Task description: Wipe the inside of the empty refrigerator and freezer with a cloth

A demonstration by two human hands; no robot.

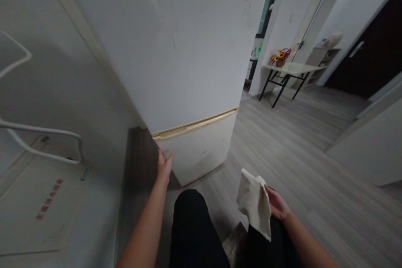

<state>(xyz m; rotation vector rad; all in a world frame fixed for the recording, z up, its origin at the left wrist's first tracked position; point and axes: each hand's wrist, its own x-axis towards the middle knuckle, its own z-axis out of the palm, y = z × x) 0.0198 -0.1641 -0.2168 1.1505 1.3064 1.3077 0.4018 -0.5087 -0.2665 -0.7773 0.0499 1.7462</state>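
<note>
A tall white refrigerator (194, 42) stands before me, with a yellowed handle strip (197, 124) between its upper door and the lower door (201, 150). My left hand (164, 166) rests at the lower door's left edge, thumb on the front and the other fingers along the side, partly hidden. Near my right knee, my right hand (278, 204) grips a whitish cloth (253, 201), which hangs down loosely from it. Brown stains mark the upper door near its right edge. Both doors look closed.
Left of the refrigerator is a wall with a white metal tube frame (47, 132) and a panel with red lettering (50, 199). Farther right stand a folding table (298, 68) with a flower basket (280, 57), a shelf (323, 60) and a dark door (367, 46). Grey wood-look floor (282, 146) lies between.
</note>
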